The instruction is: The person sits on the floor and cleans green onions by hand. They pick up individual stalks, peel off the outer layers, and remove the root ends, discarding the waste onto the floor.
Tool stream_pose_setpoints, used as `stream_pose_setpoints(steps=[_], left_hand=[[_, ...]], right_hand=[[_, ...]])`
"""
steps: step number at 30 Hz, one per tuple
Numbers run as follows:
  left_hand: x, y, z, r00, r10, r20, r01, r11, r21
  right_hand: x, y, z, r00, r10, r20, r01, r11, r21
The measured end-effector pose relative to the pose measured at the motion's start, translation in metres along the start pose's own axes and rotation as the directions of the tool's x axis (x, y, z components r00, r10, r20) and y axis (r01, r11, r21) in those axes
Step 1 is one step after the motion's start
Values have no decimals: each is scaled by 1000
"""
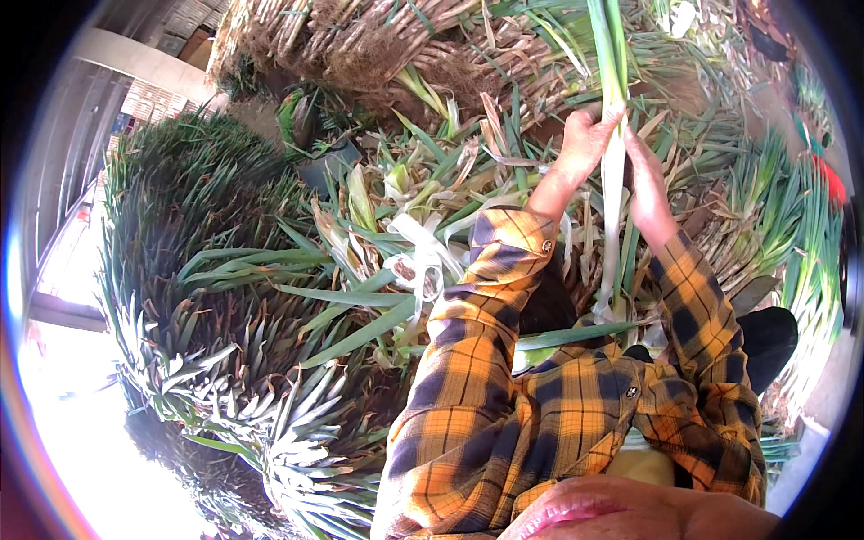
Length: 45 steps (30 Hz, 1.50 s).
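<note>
A long green onion (613,182), white below and green above, stands nearly upright in the picture before my chest. My left hand (582,143) grips it where the white shank turns green, with the thumb across the stalk. From the other side my right hand (646,177) meets it at about the same height, its thumb against the stalk and its other fingers mostly hidden. The shank's lower end reaches down towards my lap, over peeled leaves. Stripped outer leaves and pale husks (405,179) lie heaped beyond and beside my left forearm.
A roll of white plastic strapping (407,266) lies on the scraps left of my forearm. Bundled onions with dry roots (364,50) are piled ahead. Dense green tops (202,202) rise at left. Cleaned onions (810,270) lie at right. A pale beam (142,61) crosses the upper left.
</note>
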<state>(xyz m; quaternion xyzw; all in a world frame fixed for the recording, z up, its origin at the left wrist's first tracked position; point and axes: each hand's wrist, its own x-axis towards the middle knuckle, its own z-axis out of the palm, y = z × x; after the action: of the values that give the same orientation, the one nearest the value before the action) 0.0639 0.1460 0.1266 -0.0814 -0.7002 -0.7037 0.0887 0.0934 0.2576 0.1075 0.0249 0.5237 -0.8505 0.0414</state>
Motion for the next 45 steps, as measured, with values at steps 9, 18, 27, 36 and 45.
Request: stream_pose_setpoints(steps=[9,18,27,36,45], left_hand=[[-2,-8,8,992,107,-69,-97,987,131],[-2,-8,9,944,-328,-46,298,900,-317],[3,-40,12,942,105,-318,161,691,705],[-9,-32,21,947,143,-288,12,879,476],[-26,-24,23,982,-125,-142,150,973,176]], right_hand=[[1,-6,-9,998,-12,56,5,992,123],[10,9,-28,974,176,141,-220,880,422],[6,31,-42,961,278,3,-264,909,323],[-8,13,-42,942,-327,-82,201,739,-643],[-15,20,-35,853,-502,146,370,383,-846]])
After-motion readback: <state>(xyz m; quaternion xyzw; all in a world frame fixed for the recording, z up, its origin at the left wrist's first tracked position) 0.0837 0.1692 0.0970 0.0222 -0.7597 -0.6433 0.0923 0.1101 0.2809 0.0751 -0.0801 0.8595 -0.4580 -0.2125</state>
